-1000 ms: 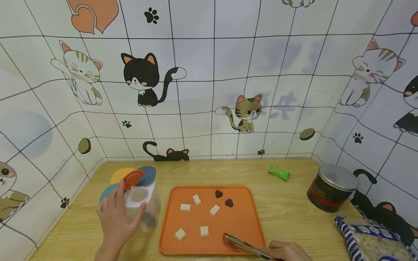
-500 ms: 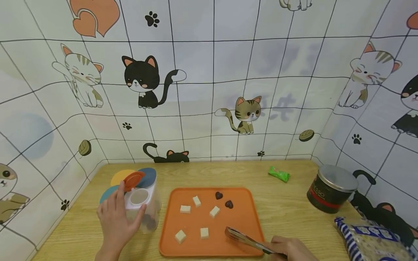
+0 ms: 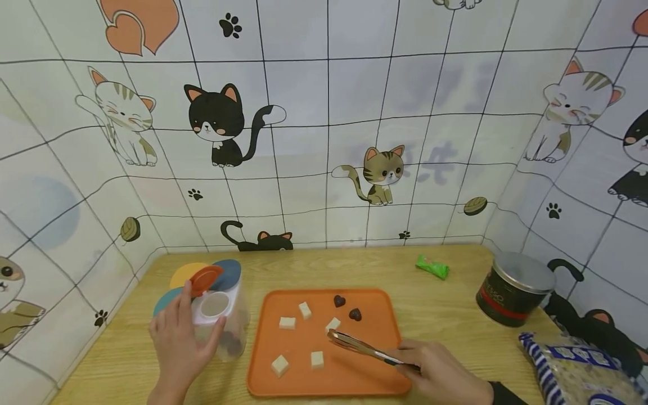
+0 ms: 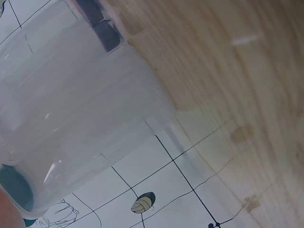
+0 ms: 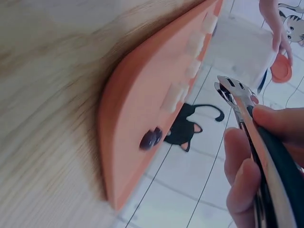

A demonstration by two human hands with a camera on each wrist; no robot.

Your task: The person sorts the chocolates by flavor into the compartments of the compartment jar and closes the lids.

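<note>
On the left, my left hand point(image 3: 178, 340) holds a clear storage container point(image 3: 237, 315), its thumb at the front and its index fingertip at the raised red lid point(image 3: 206, 279). A round opening point(image 3: 215, 304) shows below that lid. My right hand point(image 3: 432, 365) grips metal tongs point(image 3: 360, 345) with dark handles point(image 5: 273, 147) over the orange tray point(image 3: 364, 377). The tongs' tips look nearly together with nothing between them, near one white cube point(image 3: 332, 324). Several more white cubes point(image 3: 316, 360) and two dark heart-shaped pieces point(image 3: 339, 301) lie on the tray.
A green wrapped packet point(image 3: 432, 267) lies at the back of the wooden table point(image 3: 324, 267). To the right stand a dark round tin point(image 3: 513, 289) with a grey lid and a blue-striped bag point(image 3: 582, 371). A cat-patterned wall covering point(image 3: 304, 140) surrounds the table.
My right hand has moved left and farther over the tray, bringing the tongs' tips close to a white cube. The left hand stays at the container.
</note>
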